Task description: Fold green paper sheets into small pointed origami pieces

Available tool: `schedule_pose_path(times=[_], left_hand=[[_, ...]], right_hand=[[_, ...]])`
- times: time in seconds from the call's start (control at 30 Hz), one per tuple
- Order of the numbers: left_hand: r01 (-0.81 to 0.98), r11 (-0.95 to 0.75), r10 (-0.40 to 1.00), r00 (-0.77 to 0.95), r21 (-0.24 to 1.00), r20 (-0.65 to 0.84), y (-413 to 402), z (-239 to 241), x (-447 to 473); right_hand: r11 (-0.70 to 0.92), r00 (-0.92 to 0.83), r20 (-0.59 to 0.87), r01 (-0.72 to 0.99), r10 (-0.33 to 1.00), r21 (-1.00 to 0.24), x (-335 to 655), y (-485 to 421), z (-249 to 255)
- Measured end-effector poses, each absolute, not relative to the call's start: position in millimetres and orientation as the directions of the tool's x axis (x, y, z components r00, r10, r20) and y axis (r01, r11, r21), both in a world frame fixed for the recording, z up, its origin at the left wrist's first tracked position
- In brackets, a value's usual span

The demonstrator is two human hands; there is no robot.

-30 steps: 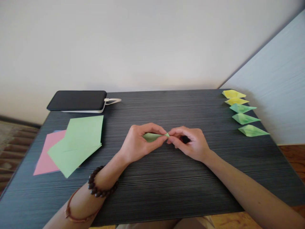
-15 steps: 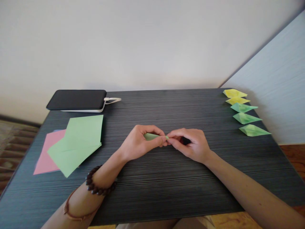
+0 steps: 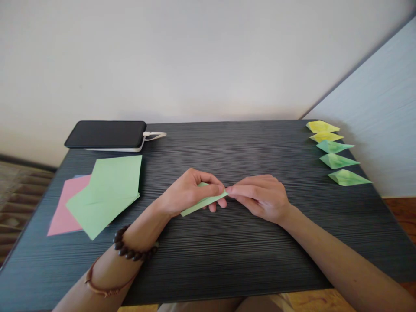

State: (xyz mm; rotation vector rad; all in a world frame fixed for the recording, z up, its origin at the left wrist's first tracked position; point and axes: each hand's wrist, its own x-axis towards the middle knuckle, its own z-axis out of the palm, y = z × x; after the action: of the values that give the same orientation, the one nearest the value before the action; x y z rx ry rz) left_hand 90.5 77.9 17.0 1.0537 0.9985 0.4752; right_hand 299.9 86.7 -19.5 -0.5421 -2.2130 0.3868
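Note:
My left hand (image 3: 188, 193) is closed round a narrow folded piece of light green paper (image 3: 202, 203) just above the middle of the dark striped table (image 3: 227, 251). The paper's lower end sticks out below my fingers towards the left. My right hand (image 3: 260, 196) pinches the paper's right tip, thumb and fingers pressed together, and touches my left fingertips. Beads and a cord bracelet circle my left wrist.
A stack of flat green sheets (image 3: 107, 190) over a pink sheet (image 3: 66, 208) lies at the left. A black phone on a white power bank (image 3: 105, 135) with a cable sits at the back left. Several folded yellow and green paper shapes (image 3: 336, 160) line the right edge beside a pale panel.
Both hands have dropped slightly towards the table. The green piece has tilted, and its lower left end now shows below my left fingers.

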Motion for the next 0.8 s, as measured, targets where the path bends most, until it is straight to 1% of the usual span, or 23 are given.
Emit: schedule_pose_path(times=[0.1,0.2,0.3,0.37,0.43,0.47,0.5,0.57,0.63,0.7,0.8], left_hand=[[0.107,0.473,0.727,0.513,0.875,-0.456,78.1,15.8,89.7],[0.095,0.478,0.713,0.538,0.873,-0.449,78.2,15.4,88.6],[0.093,0.474,0.711,0.547,0.876,-0.443,78.1,15.7,88.2],[0.106,0.458,0.716,0.544,0.883,-0.437,78.0,15.5,89.0],[0.135,0.417,0.742,0.52,0.899,-0.423,77.6,14.3,90.9],[0.157,0.38,0.77,0.492,0.911,-0.406,77.3,13.3,92.1],[0.186,0.326,0.806,0.458,0.927,-0.375,76.7,12.1,93.4],[0.266,0.175,0.879,0.391,0.948,-0.272,75.3,9.2,96.0],[0.352,0.008,0.923,0.357,0.936,-0.142,73.5,6.5,98.1],[0.421,-0.136,0.936,0.352,0.897,-0.023,71.9,4.6,99.6],[0.472,-0.32,0.916,0.377,0.821,0.14,70.3,2.8,100.9]], right_hand=[[0.89,-0.614,0.646,0.276,0.454,-0.363,303.4,87.1,-19.4],[0.903,-0.648,0.63,0.288,0.428,-0.317,306.3,87.3,-19.2],[0.91,-0.665,0.621,0.291,0.415,-0.296,307.1,87.7,-18.7],[0.908,-0.662,0.622,0.286,0.418,-0.306,305.9,87.6,-18.5],[0.881,-0.634,0.614,0.294,0.47,-0.371,303.8,87.1,-18.5],[0.848,-0.618,0.587,0.307,0.523,-0.432,302.6,86.7,-18.5],[0.799,-0.603,0.54,0.323,0.587,-0.507,301.6,86.2,-18.4],[0.658,-0.585,0.394,0.346,0.708,-0.669,300.2,85.2,-17.9],[0.514,-0.582,0.254,0.338,0.772,-0.788,299.8,84.6,-16.7],[0.431,-0.581,0.185,0.319,0.792,-0.844,299.8,84.3,-15.4],[0.415,-0.601,0.16,0.313,0.783,-0.854,299.7,84.7,-14.9]])
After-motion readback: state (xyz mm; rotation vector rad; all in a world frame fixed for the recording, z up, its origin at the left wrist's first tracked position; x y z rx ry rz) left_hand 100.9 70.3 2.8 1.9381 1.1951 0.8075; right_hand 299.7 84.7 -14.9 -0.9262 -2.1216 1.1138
